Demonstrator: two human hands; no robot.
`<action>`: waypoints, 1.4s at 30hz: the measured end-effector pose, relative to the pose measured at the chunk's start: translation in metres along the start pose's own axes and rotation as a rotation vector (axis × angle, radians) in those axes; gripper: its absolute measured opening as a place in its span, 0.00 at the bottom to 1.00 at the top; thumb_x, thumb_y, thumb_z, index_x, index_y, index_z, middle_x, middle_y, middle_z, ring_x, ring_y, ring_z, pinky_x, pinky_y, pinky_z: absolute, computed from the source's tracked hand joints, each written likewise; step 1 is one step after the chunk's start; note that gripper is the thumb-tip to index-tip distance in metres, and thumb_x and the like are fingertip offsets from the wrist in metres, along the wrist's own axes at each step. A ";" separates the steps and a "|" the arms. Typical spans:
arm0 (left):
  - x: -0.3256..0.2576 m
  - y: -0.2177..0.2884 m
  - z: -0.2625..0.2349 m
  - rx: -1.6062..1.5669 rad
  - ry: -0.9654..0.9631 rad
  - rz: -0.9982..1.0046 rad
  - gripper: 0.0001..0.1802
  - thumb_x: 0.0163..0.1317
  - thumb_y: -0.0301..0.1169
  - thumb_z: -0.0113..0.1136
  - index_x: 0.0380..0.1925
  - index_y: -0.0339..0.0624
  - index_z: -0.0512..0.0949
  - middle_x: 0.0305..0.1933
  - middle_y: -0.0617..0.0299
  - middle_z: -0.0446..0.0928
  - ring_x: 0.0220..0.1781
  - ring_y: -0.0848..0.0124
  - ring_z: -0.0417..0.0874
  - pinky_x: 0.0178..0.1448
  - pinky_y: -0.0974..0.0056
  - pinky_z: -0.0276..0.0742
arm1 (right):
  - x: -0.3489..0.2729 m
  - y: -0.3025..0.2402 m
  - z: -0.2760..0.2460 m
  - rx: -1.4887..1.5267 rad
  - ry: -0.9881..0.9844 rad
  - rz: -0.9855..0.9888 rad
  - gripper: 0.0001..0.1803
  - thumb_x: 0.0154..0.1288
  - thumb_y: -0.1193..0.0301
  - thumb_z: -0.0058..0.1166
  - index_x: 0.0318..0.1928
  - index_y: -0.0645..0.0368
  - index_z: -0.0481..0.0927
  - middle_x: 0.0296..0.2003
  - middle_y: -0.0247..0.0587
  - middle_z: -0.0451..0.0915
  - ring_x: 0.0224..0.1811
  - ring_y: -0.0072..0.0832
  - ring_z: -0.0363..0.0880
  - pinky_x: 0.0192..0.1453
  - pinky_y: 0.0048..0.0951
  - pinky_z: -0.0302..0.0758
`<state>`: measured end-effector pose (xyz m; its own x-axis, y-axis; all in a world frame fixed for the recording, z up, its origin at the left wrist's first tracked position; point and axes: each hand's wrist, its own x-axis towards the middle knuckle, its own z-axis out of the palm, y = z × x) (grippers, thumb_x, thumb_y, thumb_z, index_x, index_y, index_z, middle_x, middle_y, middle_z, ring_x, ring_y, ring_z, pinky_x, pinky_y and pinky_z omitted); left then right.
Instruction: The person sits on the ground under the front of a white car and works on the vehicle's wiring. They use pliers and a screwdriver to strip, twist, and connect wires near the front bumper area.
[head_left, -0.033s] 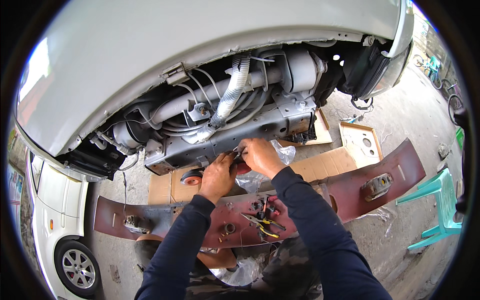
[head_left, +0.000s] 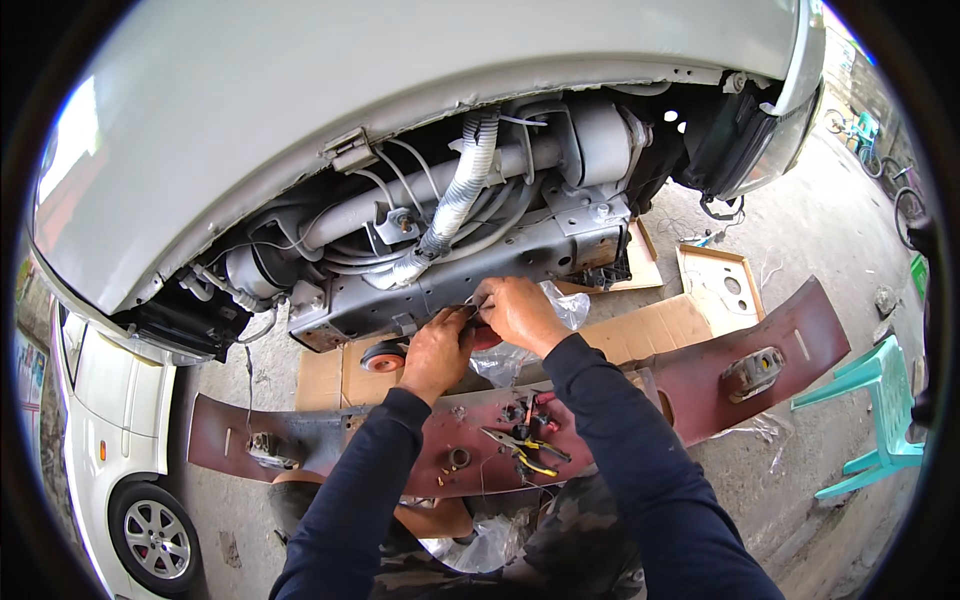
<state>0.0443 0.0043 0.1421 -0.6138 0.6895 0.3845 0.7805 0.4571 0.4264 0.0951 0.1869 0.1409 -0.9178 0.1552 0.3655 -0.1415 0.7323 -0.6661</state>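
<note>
Maroon panel [head_left: 705,395] bears yellow-handled pliers [head_left: 519,445]; left hand [head_left: 438,352] and right hand [head_left: 520,314] partly block a red piece [head_left: 487,339]; I cannot tell their grip.

yellow-handled metal pliers [head_left: 519,444] on long curved maroon panel [head_left: 435,450], nr ctr; flat brown cardboard [head_left: 640,335] far side; green plastic chair [head_left: 885,395] to r.

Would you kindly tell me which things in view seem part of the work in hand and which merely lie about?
Likely in use: red item near left hand and right hand; yellow-handled pliers on dark-red panel.
Likely lying about: teal chair; cardboard; clear plastic.
</note>
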 end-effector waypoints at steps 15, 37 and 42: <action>0.010 -0.034 -0.043 0.007 -0.286 0.002 0.16 0.64 0.31 0.66 0.51 0.41 0.84 0.45 0.43 0.86 0.45 0.44 0.87 0.51 0.48 0.83 | -0.018 0.001 -0.042 0.203 -0.159 0.112 0.12 0.68 0.69 0.61 0.46 0.65 0.86 0.38 0.54 0.87 0.38 0.45 0.87 0.45 0.40 0.81; -0.049 -0.047 -0.014 -0.911 -0.155 -0.365 0.12 0.76 0.26 0.58 0.54 0.32 0.81 0.36 0.59 0.85 0.33 0.74 0.84 0.40 0.67 0.81 | -0.196 0.005 0.072 -0.516 -0.801 0.554 0.23 0.67 0.59 0.57 0.51 0.67 0.78 0.46 0.59 0.85 0.50 0.50 0.87 0.54 0.47 0.82; -0.048 -0.047 -0.023 -0.883 -0.120 -0.383 0.14 0.77 0.30 0.58 0.55 0.32 0.81 0.34 0.60 0.83 0.30 0.76 0.81 0.37 0.67 0.80 | -0.178 -0.025 -0.004 -0.037 -0.640 0.300 0.15 0.74 0.64 0.52 0.42 0.63 0.84 0.35 0.55 0.83 0.36 0.52 0.82 0.45 0.51 0.77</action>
<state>0.0341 -0.0634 0.1219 -0.7539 0.6565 0.0262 0.1299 0.1099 0.9854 0.2634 0.1440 0.0953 -0.9547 -0.0582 -0.2918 0.1540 0.7425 -0.6519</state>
